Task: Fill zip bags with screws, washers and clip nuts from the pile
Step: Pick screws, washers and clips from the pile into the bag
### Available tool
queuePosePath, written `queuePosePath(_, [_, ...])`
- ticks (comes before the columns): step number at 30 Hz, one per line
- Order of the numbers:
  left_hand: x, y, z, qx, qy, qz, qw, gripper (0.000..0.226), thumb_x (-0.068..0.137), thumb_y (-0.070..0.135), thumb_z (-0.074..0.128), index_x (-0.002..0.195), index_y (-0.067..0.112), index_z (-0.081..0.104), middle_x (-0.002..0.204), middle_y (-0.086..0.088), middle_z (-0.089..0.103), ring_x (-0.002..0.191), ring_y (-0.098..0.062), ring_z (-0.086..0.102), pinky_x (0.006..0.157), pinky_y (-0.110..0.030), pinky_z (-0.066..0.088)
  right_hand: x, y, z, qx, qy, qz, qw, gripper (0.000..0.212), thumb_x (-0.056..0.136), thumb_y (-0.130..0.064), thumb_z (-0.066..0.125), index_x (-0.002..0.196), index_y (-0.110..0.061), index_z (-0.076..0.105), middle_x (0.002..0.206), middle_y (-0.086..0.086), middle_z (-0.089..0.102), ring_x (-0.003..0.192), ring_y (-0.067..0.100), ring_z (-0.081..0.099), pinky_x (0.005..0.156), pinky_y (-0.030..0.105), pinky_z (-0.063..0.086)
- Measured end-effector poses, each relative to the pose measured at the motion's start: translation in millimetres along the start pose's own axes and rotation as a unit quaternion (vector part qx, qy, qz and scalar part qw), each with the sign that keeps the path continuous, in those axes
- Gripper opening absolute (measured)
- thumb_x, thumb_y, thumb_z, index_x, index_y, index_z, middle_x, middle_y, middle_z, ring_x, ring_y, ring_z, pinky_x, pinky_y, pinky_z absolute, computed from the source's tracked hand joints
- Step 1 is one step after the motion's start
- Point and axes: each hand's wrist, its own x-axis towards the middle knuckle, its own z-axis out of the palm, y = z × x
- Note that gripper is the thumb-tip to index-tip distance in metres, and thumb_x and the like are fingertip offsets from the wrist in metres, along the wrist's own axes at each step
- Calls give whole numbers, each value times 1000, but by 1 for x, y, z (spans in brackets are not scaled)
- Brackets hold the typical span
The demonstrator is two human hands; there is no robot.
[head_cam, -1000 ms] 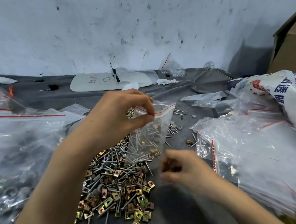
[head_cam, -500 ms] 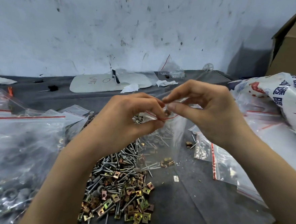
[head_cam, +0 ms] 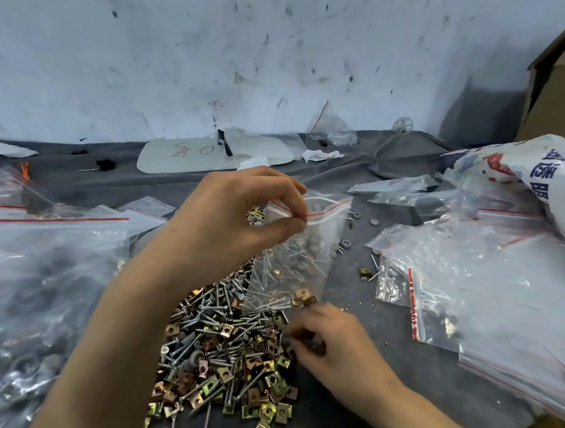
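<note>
Where half a second ago the right hand (head_cam: 327,342) was raised to the mouth of the bag (head_cam: 291,264), fingertips meeting those of the left hand (head_cam: 237,217), it has now dropped back to the pile (head_cam: 224,353). It sits at the pile's right edge, just below the bag's bottom corner. Its fingers are curled down over the loose pieces. The hand is blurred, so it cannot be told whether it has pinched anything yet.

The left hand has hardly moved. Thumb and forefinger pinch the bag's red-striped zip edge and hold the bag hanging over the far side of the pile. The mouth gapes open to the right of those fingers. Through the clear plastic show screws (head_cam: 280,274), dark washers (head_cam: 309,244) and a few brass-coloured clip nuts (head_cam: 302,297) gathered in the low corner.

The change reads as one turn of a pick-and-drop rhythm. A pinch of pieces has probably just gone in, and the right hand is back for the next. The bag is part full and not yet zipped, so this bag likely needs more trips before it is sealed.

A stack of empty bags (head_cam: 486,295) lies on the worktop (head_cam: 326,427) to the right of the right hand. Filled bags (head_cam: 35,280) are heaped to the left of the left forearm.
</note>
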Motion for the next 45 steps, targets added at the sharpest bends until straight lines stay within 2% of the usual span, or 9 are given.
queuePosePath(4, [0,-2,-2,-6,1,-7,1000,7,81,16,73,83,22,71,107,11,68,106,0,61,92,-25,47,4,5,1,-58,-75,13,995,21,90,-28,60,109,-23,67,107,-2,56,106,12,48,92,21,37])
queuePosePath(10, [-1,-1,1,-13,-7,-13,1000,7,81,15,74,83,21,71,107,10,68,108,1,60,97,-34,48,1,-2,-15,56,-84,31,994,14,80,-13,73,80,-23,63,78,-8,61,77,3,57,72,19,44])
queuePosePath(16, [1,0,0,4,-6,-7,1000,5,80,19,73,84,22,72,108,10,69,108,1,61,97,-36,48,20,-36,-81,270,90,-65,956,11,74,-17,74,83,-18,68,77,-1,71,70,10,67,62,18,51])
queuePosePath(20, [1,-2,3,-7,-23,-12,1000,7,80,19,74,83,25,72,110,10,69,106,0,62,97,-31,48,41,-52,-112,207,241,-101,943,12,76,-14,76,80,-18,66,76,-1,72,72,23,67,65,33,53])
queuePosePath(26, [1,-4,4,-38,-20,-3,999,6,81,18,76,86,21,73,108,7,70,106,-4,63,94,-24,46,50,-52,-116,61,198,-86,974,5,82,-18,72,85,-21,69,85,-12,70,88,8,63,82,34,50])
queuePosePath(31, [1,-4,-1,-46,0,-20,999,8,81,16,74,85,23,71,108,11,70,101,4,62,90,-19,47,46,-34,-112,177,303,-30,936,15,87,-12,65,82,-26,64,79,-6,70,73,8,65,64,16,48])
queuePosePath(36, [-3,-8,-7,-42,37,-46,997,8,79,16,74,84,22,70,108,9,70,105,-7,64,98,-44,49,45,2,-69,152,226,71,960,19,86,-11,66,83,-29,62,76,-9,67,70,0,62,60,9,45])
queuePosePath(41, [-2,-13,-13,16,142,-62,988,12,82,13,73,84,24,69,104,11,69,101,1,64,97,-26,50,41,36,-21,27,100,139,985,11,85,-14,66,90,-24,65,79,-10,63,72,4,57,68,12,44])
queuePosePath(45, [-2,-14,-10,55,179,-65,980,16,83,10,73,85,25,67,104,8,68,104,-4,63,97,-30,50,48,50,-8,-35,88,157,983,10,85,-18,66,94,-21,68,88,-4,66,81,10,58,74,21,43])
